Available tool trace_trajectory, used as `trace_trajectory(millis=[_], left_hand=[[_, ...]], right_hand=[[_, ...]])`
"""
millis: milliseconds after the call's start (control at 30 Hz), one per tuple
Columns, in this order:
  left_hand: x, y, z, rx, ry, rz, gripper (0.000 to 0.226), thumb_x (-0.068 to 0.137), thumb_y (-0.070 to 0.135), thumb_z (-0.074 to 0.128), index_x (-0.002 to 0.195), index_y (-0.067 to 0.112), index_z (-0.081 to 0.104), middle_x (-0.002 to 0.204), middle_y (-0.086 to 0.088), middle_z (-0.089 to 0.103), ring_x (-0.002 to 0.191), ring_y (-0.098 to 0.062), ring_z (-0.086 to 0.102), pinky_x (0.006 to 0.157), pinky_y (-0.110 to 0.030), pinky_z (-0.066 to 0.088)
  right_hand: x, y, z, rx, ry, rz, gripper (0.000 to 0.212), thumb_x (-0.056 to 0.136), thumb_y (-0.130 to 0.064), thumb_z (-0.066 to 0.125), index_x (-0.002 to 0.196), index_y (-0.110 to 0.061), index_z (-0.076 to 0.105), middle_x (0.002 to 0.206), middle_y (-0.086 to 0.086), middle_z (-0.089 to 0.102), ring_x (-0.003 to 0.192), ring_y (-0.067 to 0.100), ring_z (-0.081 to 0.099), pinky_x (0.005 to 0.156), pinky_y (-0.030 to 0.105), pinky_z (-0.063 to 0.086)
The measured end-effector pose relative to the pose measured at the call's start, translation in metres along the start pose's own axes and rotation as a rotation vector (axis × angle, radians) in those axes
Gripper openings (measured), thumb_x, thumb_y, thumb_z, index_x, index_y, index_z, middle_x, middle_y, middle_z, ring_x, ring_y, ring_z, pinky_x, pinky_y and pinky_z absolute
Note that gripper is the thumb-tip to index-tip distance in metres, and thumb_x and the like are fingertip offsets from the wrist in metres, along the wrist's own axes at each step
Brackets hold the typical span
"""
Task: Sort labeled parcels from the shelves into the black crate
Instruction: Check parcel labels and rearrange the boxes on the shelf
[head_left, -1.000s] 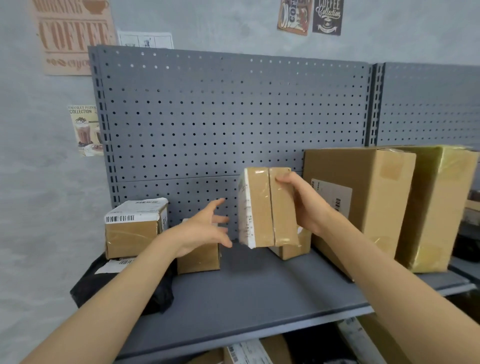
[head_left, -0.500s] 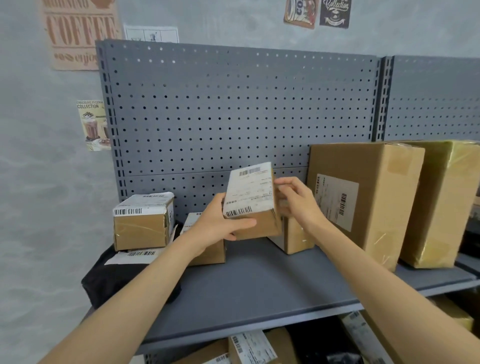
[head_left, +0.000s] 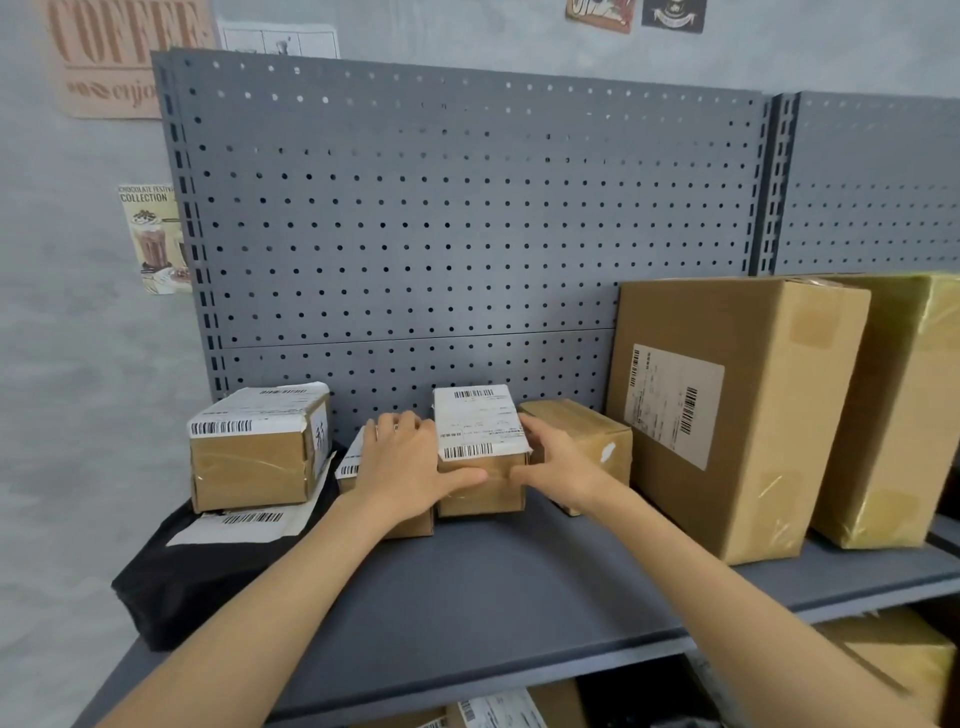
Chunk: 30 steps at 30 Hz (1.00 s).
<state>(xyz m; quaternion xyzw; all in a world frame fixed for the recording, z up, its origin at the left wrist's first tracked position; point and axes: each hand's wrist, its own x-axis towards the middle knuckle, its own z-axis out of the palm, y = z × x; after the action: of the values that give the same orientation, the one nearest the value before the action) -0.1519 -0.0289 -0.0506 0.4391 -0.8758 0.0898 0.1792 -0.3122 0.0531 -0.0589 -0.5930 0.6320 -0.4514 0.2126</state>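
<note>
A small brown parcel (head_left: 480, 434) with a white barcode label on top stands on the grey shelf (head_left: 493, 587). My left hand (head_left: 408, 467) grips its left side, thumb across the front face. My right hand (head_left: 558, 467) holds its right side. Under my left hand lies another small labeled parcel (head_left: 349, 465). A plain brown parcel (head_left: 592, 441) sits just right of my right hand. The black crate is not in view.
At the left, a labeled box (head_left: 260, 447) rests on a black bag (head_left: 202, 577) with a label. A tall labeled carton (head_left: 727, 410) and a yellow-wrapped carton (head_left: 893, 410) stand at the right. More parcels (head_left: 498, 709) lie on the shelf below. The pegboard back panel (head_left: 441, 218) closes the rear.
The parcel, held up and turned in both hands before, has come down onto the shelf with its label up. Both hands remain on its sides.
</note>
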Motion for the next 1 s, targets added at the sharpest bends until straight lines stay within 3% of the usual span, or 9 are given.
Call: trace_trajectory(millis=[67,200,300,367,467,533,633,800,1000], left_hand=[[0.002,-0.001,0.004,0.064,-0.047,0.003,0.083,0.072,0.079,0.040,0.134,0.023,0.044,0.128,-0.009,0.049,0.122,-0.030,0.035,0.106,-0.042,0.025],[0.007,0.002,0.009,0.093,-0.158,-0.033,0.088,0.077,0.078,0.033,0.138,0.015,0.037,0.139,-0.012,0.040,0.131,-0.032,0.028,0.110,-0.046,0.020],[0.011,0.005,0.009,0.063,-0.204,-0.061,0.094,0.076,0.077,0.035,0.142,0.010,0.029,0.142,-0.014,0.036,0.133,-0.033,0.027,0.112,-0.048,0.018],[0.014,0.006,0.004,0.039,-0.195,-0.058,0.098,0.073,0.078,0.040,0.143,0.011,0.025,0.142,-0.016,0.035,0.133,-0.034,0.026,0.112,-0.047,0.018],[0.018,0.011,-0.005,-0.011,-0.119,-0.033,0.100,0.070,0.079,0.044,0.144,0.014,0.022,0.144,-0.015,0.031,0.135,-0.032,0.020,0.112,-0.044,0.016],[0.020,0.016,-0.011,-0.106,-0.063,-0.003,0.094,0.073,0.075,0.048,0.143,0.017,0.025,0.143,-0.012,0.031,0.135,-0.029,0.018,0.109,-0.040,0.018],[0.021,0.028,-0.015,-0.229,-0.033,0.063,0.083,0.077,0.065,0.053,0.142,0.020,0.028,0.142,-0.008,0.031,0.136,-0.024,0.015,0.107,-0.038,0.022],[0.023,0.048,-0.012,-0.341,0.005,0.144,0.073,0.080,0.055,0.057,0.141,0.023,0.033,0.141,-0.004,0.033,0.136,-0.018,0.014,0.105,-0.038,0.027],[0.028,0.060,-0.011,-0.581,-0.056,0.135,0.101,0.067,0.053,0.074,0.145,0.030,0.014,0.144,0.002,0.024,0.137,-0.015,0.015,0.101,-0.031,0.025]], right_hand=[[0.006,0.008,0.003,-0.064,-0.023,0.022,0.065,0.079,0.003,0.056,0.138,-0.017,0.038,0.130,-0.003,0.056,0.108,0.007,0.051,0.079,0.012,0.042],[0.014,0.022,0.006,-0.220,-0.092,0.093,0.073,0.082,-0.010,0.058,0.145,-0.020,0.022,0.135,0.002,0.048,0.114,0.015,0.047,0.091,0.022,0.039],[0.018,0.021,0.002,-0.250,-0.077,0.033,0.073,0.080,-0.006,0.058,0.145,-0.016,0.026,0.132,0.001,0.051,0.124,0.021,0.046,0.100,0.023,0.040],[0.019,0.015,-0.006,-0.252,0.087,-0.095,0.062,0.078,-0.004,0.059,0.136,-0.016,0.041,0.115,-0.005,0.057,0.118,0.019,0.051,0.089,0.014,0.042],[0.022,0.010,-0.027,-0.483,0.385,-0.209,0.046,0.079,-0.017,0.059,0.124,-0.021,0.054,0.117,0.005,0.053,0.115,0.022,0.045,0.092,0.029,0.038],[0.024,0.014,-0.041,-0.687,0.415,-0.124,0.048,0.082,-0.032,0.060,0.128,-0.023,0.050,0.126,0.008,0.048,0.119,0.028,0.040,0.097,0.035,0.036],[0.024,0.021,-0.058,-0.811,0.240,0.167,0.067,0.081,-0.050,0.059,0.139,-0.026,0.036,0.137,0.014,0.040,0.126,0.039,0.035,0.104,0.046,0.030],[0.024,0.031,-0.069,-0.751,0.146,0.241,0.071,0.077,-0.054,0.062,0.137,-0.024,0.037,0.133,0.015,0.046,0.123,0.037,0.040,0.102,0.045,0.034],[0.025,0.019,-0.082,0.030,0.423,0.182,0.049,0.084,-0.046,0.058,0.124,-0.020,0.049,0.125,0.009,0.056,0.116,0.029,0.050,0.103,0.047,0.038]])
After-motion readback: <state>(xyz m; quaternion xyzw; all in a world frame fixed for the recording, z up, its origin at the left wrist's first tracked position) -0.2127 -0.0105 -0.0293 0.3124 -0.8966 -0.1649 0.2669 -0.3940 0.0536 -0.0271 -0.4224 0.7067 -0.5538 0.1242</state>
